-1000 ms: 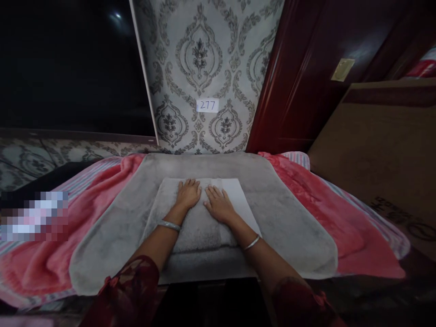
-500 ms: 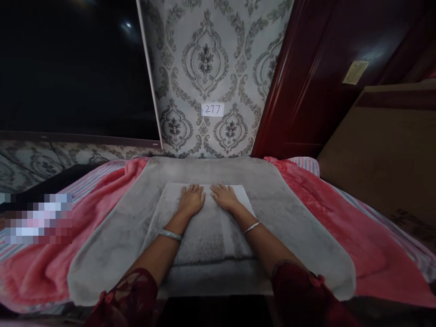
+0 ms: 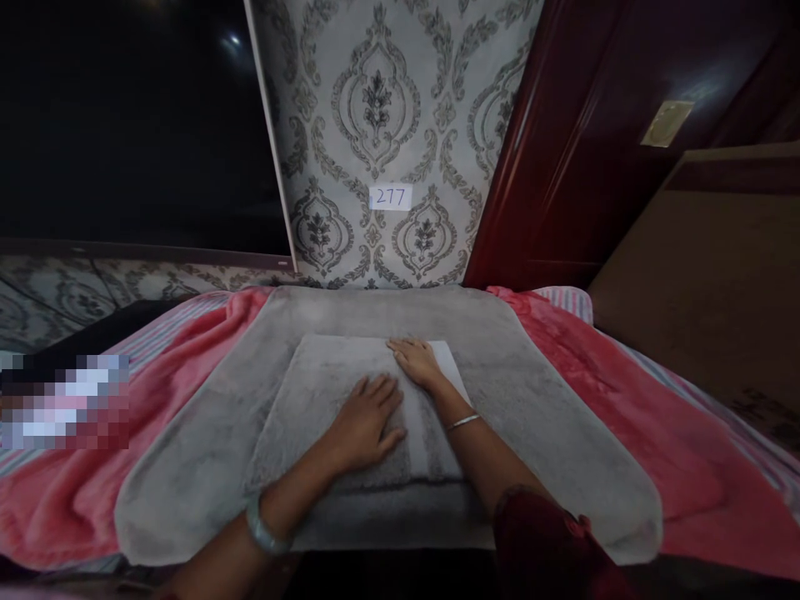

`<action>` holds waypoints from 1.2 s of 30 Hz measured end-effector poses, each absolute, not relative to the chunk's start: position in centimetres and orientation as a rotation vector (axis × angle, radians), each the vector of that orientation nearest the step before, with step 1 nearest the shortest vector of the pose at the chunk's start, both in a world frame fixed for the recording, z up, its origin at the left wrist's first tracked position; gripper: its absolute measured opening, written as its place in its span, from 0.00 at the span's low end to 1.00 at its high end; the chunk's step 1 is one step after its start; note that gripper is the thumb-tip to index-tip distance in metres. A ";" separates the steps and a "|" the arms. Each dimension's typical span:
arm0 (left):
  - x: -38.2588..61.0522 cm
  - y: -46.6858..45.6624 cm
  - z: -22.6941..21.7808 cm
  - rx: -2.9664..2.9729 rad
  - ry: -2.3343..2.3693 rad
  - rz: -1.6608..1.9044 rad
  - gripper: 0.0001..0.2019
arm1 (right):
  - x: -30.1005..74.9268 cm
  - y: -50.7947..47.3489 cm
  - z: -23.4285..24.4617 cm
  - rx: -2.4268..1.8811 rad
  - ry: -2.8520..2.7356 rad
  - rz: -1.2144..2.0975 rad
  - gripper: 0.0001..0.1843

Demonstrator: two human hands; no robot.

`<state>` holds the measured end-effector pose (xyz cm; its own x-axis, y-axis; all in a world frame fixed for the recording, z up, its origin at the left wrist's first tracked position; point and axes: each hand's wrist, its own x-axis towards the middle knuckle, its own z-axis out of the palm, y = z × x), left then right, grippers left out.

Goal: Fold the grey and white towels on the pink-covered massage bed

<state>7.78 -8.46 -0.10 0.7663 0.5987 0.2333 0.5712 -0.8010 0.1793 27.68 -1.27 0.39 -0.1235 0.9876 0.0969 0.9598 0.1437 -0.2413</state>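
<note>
A folded grey towel (image 3: 318,392) with a pale band lies flat in the middle of a larger grey plush mat (image 3: 206,408). My left hand (image 3: 368,417) rests on the towel's middle, palm down, fingers apart. Close to the towel's far right part lies my right hand (image 3: 413,360), flat with fingers stretched out. A white strip (image 3: 450,371) shows along the right edge of the towel, beside my right hand. Neither hand grips anything. A bracelet circles each wrist.
Pink plush cloth (image 3: 675,458) and striped fabric lie under the mat on both sides. Behind stands a patterned wall with a paper label (image 3: 391,197). A dark television screen (image 3: 137,125) is at left; a dark red door (image 3: 562,150) and a large cardboard box (image 3: 706,267) are at right.
My left hand has slid from the towel's far edge toward me and to the right, onto its middle. My right hand stays in nearly the same place.
</note>
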 end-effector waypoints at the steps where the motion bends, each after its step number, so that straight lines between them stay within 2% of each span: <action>1: 7.5 -9.6 -0.5 2.858 0.933 0.433 0.29 | 27.7 -1.1 0.4 -1.909 -2.186 0.180 0.27; 8: 7.3 -11.8 -0.3 2.853 0.949 0.326 0.27 | 27.5 -0.8 0.7 -1.927 -2.173 0.217 0.26; 18: 7.1 -12.0 -0.5 2.892 0.935 0.384 0.25 | 27.3 -1.7 0.6 -1.920 -2.158 0.157 0.27; 31: 6.4 -11.9 -1.4 3.059 0.725 0.837 0.15 | 25.6 -5.2 2.6 -1.981 -2.163 0.182 0.29; 33: 5.9 -12.3 -1.2 3.074 0.822 0.783 0.16 | 25.1 -6.9 2.3 -1.971 -2.193 0.191 0.29; 36: 4.6 -13.0 -1.2 3.012 1.213 0.633 0.22 | 24.7 -9.1 1.2 -1.978 -2.239 0.179 0.30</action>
